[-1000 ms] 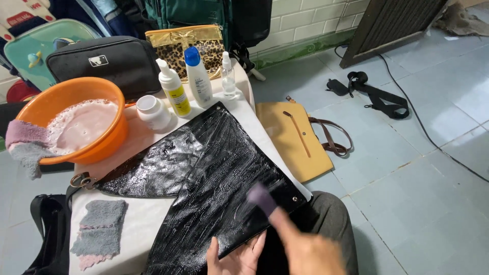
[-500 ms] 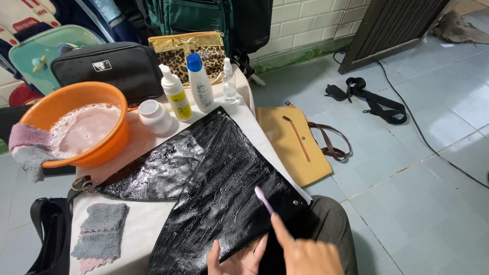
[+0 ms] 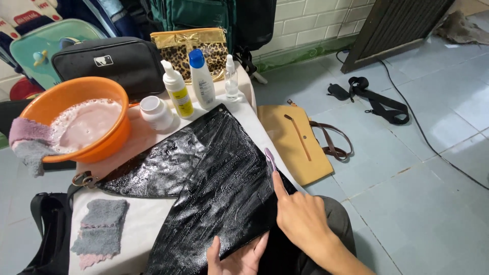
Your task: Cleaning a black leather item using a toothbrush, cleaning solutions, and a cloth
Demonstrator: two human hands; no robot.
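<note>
Right hand (image 3: 300, 216) has advanced up the wet black bag (image 3: 204, 188), gripping a purple toothbrush (image 3: 270, 159); left hand (image 3: 237, 257) — open — steadies its edge. Orange basin (image 3: 76, 119) — soapy water.

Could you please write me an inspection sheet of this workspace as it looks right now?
Surface: small table under a pale cloth, crowded.
Job's things: wet, soapy black bag lying flat across it.
Clutter: orange basin of suds, grey cloth, three bottles, white jar.
Hands: right hand holds a purple brush at the bag's edge; left hand steadies the near edge from below.
Cables: black cable across the tiled floor.
Surroundings: tan bag on the floor, black strap, more bags behind.
</note>
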